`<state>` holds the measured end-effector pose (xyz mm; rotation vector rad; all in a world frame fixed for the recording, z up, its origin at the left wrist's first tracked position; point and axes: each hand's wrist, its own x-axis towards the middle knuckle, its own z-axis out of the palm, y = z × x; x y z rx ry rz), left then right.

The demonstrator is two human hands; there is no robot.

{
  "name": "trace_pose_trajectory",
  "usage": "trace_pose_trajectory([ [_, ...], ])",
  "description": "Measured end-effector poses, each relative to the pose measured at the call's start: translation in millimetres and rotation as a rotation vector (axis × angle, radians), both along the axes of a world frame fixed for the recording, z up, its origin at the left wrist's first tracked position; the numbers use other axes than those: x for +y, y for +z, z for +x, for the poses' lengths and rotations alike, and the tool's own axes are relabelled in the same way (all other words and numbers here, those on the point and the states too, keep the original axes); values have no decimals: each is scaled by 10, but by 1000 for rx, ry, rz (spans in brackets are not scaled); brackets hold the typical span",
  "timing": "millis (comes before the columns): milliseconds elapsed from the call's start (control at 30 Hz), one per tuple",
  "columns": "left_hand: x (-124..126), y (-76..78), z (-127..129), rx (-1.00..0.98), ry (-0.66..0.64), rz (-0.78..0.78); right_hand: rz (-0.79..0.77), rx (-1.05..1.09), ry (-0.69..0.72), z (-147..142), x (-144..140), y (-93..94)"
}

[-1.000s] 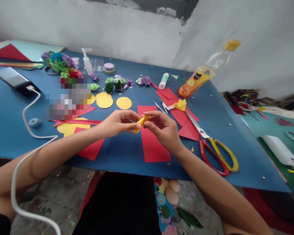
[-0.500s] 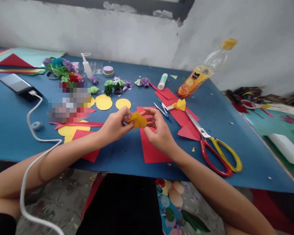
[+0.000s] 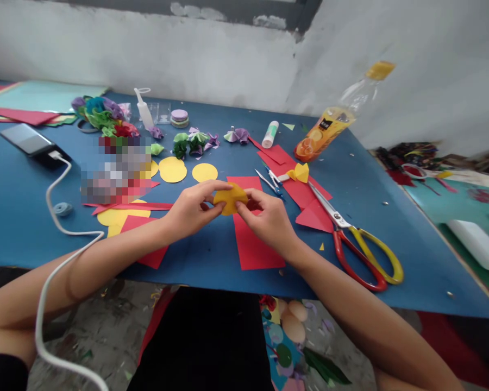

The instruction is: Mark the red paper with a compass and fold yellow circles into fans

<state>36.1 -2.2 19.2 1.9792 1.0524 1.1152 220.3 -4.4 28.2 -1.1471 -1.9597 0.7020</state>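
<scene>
A yellow paper circle is held up above the table between both hands. My left hand pinches its left edge, thumb in front. On the opposite edge, the thumb and fingers of my right hand are closed on it too. Below and behind my right hand lies a red paper sheet. Two more yellow paper circles, one larger-looking and one nearer the hands, lie flat beyond my left hand. Large scissors with a red and a yellow handle rest open to the right.
A juice bottle tilts at the back right. A compass and a glue stick lie before it. Crumpled paper flowers sit at the back. A white cable crosses my left forearm from a phone.
The yellow paper circle has turned from a slanted, folded-looking view to show its round face. My right fingers, spread before, have closed on its right edge.
</scene>
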Motion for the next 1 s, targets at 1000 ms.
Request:
trace_pose_trajectory([
  [1000,19,-61,2,-3,23,229,212,-45,-17,2,4,-42],
])
